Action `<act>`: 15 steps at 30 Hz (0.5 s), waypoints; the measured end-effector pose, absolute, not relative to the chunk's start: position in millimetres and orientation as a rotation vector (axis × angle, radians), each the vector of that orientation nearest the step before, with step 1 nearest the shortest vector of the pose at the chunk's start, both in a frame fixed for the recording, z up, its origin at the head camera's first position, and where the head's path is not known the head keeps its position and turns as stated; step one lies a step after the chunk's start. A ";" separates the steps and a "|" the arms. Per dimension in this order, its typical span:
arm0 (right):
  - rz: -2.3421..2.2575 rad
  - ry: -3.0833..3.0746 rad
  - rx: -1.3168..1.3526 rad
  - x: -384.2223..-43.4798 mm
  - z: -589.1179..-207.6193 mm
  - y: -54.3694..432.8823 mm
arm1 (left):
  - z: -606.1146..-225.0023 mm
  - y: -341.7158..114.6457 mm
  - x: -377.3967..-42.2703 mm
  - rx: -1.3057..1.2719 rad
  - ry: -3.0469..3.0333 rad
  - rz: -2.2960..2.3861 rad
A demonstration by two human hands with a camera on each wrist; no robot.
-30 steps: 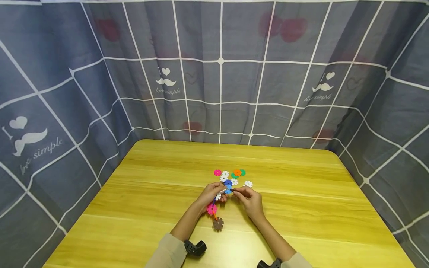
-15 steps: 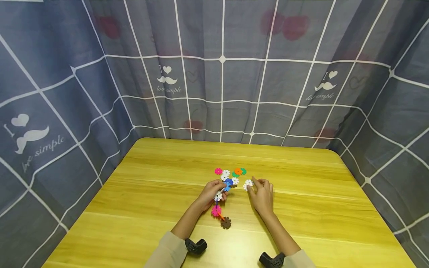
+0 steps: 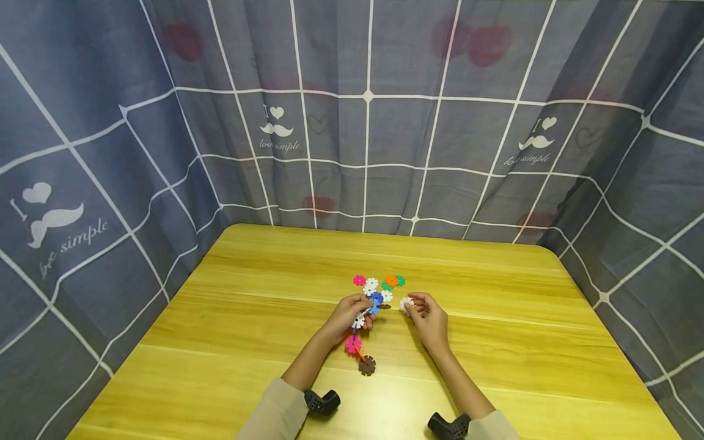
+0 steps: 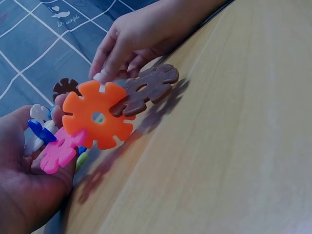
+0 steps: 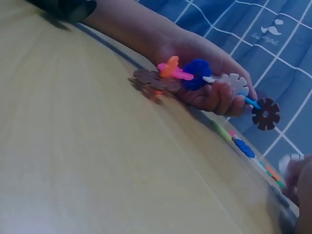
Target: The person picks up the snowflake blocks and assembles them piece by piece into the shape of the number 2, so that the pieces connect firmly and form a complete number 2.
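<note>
My left hand (image 3: 345, 319) holds a chain of slotted flower-shaped plastic discs joined edge to edge. Out of its grip towards me hang a pink disc (image 3: 353, 345), an orange disc (image 4: 80, 109) and a brown disc (image 3: 366, 365). A blue disc (image 5: 197, 73) and a white disc (image 3: 359, 321) sit at the palm and fingers. Beyond the fingertips, a light blue disc (image 3: 375, 307) carries another brown disc (image 5: 265, 108). To the right, my right hand (image 3: 432, 322) pinches a loose white disc (image 3: 406, 304) between thumb and fingers, apart from the chain.
Loose discs lie on the wooden table (image 3: 220, 305) just past the hands: a pink disc (image 3: 359, 280), several white ones, a dark blue disc (image 3: 377, 297), an orange disc (image 3: 392, 280) and green discs (image 3: 401, 280). A grey-blue checked curtain (image 3: 335, 134) surrounds the table.
My right hand has left the far end of the chain, where a brown disc now sticks out, moved right and taken hold of a white disc. The left hand keeps its grip.
</note>
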State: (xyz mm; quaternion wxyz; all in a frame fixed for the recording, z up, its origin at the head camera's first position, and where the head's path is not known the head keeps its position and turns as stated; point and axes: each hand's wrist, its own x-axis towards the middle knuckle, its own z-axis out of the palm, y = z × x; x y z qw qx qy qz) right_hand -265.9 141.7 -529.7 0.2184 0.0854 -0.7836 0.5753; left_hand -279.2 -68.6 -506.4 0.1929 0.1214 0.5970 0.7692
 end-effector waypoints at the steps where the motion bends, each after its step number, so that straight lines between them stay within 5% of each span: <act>1: 1.726 -2.109 0.271 -265.6 -529.3 140.0 | -505.2 -69.4 -279.0 0.341 1.678 2.157; 6: 2.209 -1.880 0.320 -260.4 -526.3 131.6 | -498.1 -70.7 -274.8 0.328 1.704 2.163; 15: 2.315 -1.889 0.264 -258.4 -523.2 128.4 | -508.0 -68.8 -277.8 0.295 1.685 2.241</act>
